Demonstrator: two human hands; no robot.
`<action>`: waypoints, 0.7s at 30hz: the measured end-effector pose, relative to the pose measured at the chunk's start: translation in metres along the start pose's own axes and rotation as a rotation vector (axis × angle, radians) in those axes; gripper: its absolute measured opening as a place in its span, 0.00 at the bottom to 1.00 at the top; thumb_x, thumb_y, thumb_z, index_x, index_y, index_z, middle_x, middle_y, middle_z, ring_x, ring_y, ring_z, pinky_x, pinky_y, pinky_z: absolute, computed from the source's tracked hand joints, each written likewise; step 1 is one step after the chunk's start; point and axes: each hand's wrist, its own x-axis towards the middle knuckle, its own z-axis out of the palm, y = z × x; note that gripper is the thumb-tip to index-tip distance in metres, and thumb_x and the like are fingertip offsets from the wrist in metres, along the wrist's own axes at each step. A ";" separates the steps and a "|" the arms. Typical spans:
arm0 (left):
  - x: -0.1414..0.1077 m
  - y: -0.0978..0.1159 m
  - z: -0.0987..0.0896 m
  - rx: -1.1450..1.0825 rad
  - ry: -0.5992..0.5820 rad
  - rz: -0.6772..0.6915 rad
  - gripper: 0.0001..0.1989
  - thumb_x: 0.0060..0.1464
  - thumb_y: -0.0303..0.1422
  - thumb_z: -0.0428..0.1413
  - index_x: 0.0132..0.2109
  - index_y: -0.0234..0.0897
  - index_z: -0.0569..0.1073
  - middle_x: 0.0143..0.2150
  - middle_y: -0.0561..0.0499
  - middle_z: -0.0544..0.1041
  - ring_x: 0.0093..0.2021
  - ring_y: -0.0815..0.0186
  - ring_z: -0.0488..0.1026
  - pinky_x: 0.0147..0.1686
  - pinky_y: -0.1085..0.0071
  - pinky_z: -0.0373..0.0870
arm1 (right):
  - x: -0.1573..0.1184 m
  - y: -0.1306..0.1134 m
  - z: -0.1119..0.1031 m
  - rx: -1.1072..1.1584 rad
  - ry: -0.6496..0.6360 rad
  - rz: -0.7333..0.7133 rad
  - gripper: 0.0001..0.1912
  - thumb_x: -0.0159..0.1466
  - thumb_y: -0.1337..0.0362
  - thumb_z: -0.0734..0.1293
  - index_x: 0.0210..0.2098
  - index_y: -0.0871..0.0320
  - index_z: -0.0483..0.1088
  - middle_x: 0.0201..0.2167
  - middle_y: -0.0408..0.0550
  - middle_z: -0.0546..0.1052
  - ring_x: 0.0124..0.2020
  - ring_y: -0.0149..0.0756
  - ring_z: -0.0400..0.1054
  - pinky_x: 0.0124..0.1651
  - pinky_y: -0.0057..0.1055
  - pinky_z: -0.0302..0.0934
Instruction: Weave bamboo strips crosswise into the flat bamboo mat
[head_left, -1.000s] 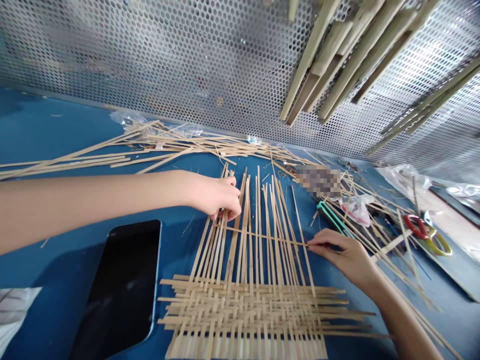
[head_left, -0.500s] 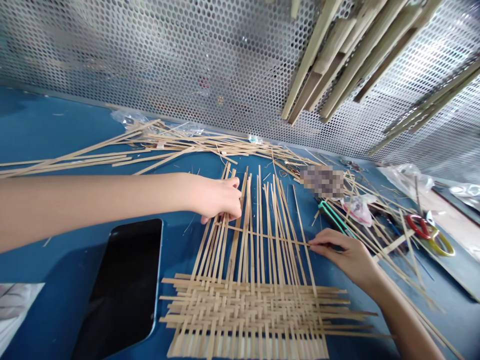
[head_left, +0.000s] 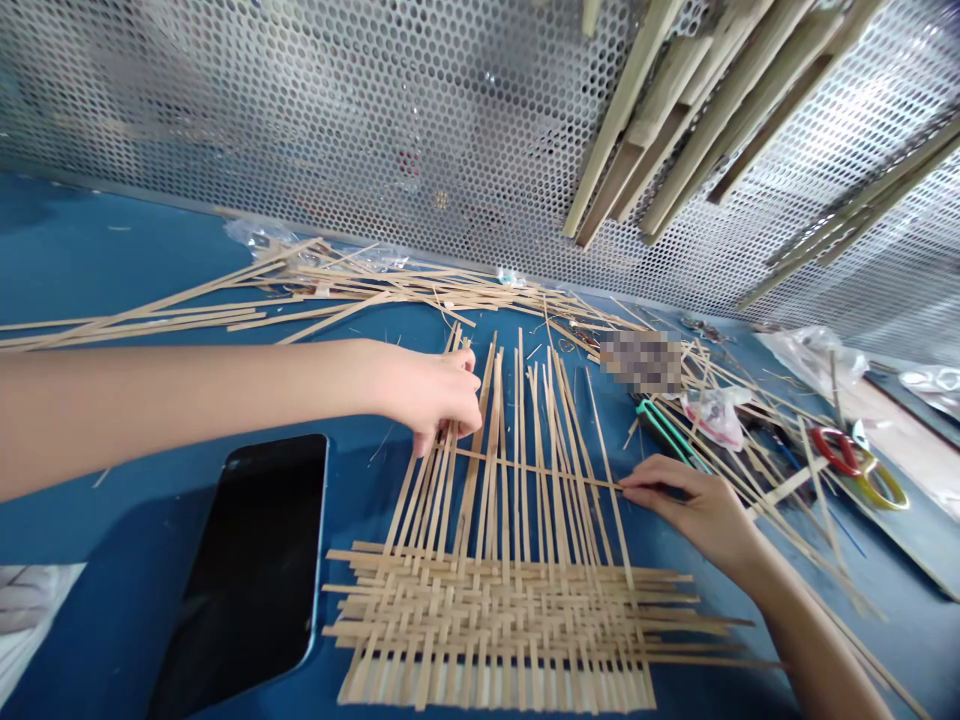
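Note:
A partly woven bamboo mat (head_left: 495, 610) lies on the blue table, its long upright strips fanning away from me. One thin bamboo strip (head_left: 536, 468) runs crosswise through these uprights, above the woven band. Its right end is pinched between the thumb and fingers of my right hand (head_left: 686, 500). My left hand (head_left: 439, 395) is curled over the upright strips at the left, its fingers closed around several of them. The fingertips are partly hidden, and the left end of the cross strip lies just below that hand.
A black phone (head_left: 244, 570) lies left of the mat. Loose bamboo strips (head_left: 420, 290) are heaped along the perforated metal wall (head_left: 300, 120). To the right are a green cutter (head_left: 671, 435), scissors with red and yellow handles (head_left: 862, 465) and plastic bags (head_left: 814, 350). Bamboo poles (head_left: 697, 110) stand at the wall.
My left hand has shifted slightly, its thumb now lower among the upright strips. My right hand keeps its pinch on the cross strip, nearly unmoved.

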 end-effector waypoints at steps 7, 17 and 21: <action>-0.003 0.004 0.003 -0.053 -0.128 0.119 0.14 0.42 0.10 0.55 0.24 0.33 0.68 0.23 0.58 0.74 0.34 0.70 0.65 0.55 0.61 0.45 | -0.001 0.004 0.000 -0.005 -0.013 0.026 0.07 0.61 0.56 0.72 0.33 0.52 0.80 0.32 0.46 0.79 0.35 0.38 0.74 0.37 0.31 0.69; 0.000 0.005 0.002 -0.049 -0.099 0.136 0.14 0.40 0.11 0.53 0.24 0.36 0.66 0.25 0.58 0.71 0.32 0.68 0.62 0.48 0.65 0.50 | 0.001 0.007 0.002 -0.017 0.011 0.046 0.08 0.60 0.56 0.72 0.31 0.53 0.79 0.31 0.47 0.79 0.34 0.40 0.74 0.35 0.32 0.68; 0.000 0.003 0.003 -0.038 -0.072 0.144 0.14 0.39 0.12 0.52 0.24 0.37 0.68 0.25 0.58 0.72 0.32 0.68 0.64 0.48 0.65 0.51 | 0.002 0.006 0.002 -0.008 0.002 0.027 0.08 0.60 0.56 0.72 0.32 0.52 0.80 0.32 0.47 0.79 0.35 0.40 0.74 0.37 0.32 0.69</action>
